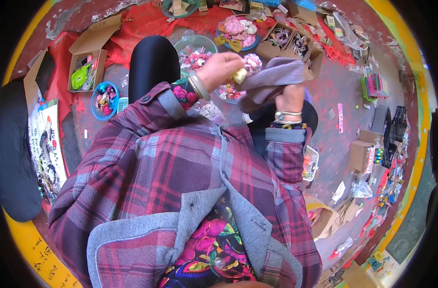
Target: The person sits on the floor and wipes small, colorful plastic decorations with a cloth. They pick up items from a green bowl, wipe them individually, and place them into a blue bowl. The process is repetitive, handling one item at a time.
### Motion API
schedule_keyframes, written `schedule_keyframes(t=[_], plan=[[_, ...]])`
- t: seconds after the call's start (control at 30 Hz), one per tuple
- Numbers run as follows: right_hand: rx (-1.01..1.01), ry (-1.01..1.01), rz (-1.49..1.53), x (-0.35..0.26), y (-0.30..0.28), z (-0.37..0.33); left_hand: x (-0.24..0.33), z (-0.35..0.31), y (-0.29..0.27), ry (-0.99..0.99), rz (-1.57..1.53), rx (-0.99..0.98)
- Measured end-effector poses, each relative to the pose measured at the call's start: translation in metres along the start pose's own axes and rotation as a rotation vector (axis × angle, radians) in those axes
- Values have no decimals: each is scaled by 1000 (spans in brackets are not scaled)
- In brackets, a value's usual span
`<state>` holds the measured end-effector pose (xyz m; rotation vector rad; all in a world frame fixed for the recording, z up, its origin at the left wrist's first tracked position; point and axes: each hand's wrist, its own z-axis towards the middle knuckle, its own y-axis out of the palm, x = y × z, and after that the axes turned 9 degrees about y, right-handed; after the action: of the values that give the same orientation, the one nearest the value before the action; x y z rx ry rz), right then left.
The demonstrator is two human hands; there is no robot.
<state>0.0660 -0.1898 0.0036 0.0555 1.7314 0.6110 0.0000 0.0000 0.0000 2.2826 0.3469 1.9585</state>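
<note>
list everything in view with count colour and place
soft fabric piece: 1, mauve, in right grip
fluffy piece: 1, pale yellow, by left grip
round plastic containers: several, blue or green, ahead, left
slotted plastic basket: 1, white, right
open cardboard boxes: several, brown, both sides
crumpled sheeting: uncounted, red, far
trinkets: uncounted, mixed colours, containers and right
plaid jacket: 1, plum, worn
covered knees: 2, black, ahead
left grip, right grip: 2, bare, ahead

Cardboard box (96,36) near blue basket (93,106)

Floor (327,139): grey, red-stained. Red sheet (144,26): crumpled, far left. Maroon border (82,10): paint flaking, far left. Yellow band (424,139): right. Dark green panel (405,237): near right.
</note>
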Motion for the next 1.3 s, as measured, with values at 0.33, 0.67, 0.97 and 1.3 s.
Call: schedule_keyframes(t=[0.33,0.67,0.97,1.3], plan=[[74,-204,329,-31,-48,-3,-59,37,-24,-155,-8,70],[12,-157,432,-25,-45,-1,-48,36,-27,-350,-646,-48],[-126,-111,361,-25,-43,5,-29,24,-26,-251,-917,-253],[-75,-48,190,-11,-20,4,-18,12,-15,-346,-943,-179]])
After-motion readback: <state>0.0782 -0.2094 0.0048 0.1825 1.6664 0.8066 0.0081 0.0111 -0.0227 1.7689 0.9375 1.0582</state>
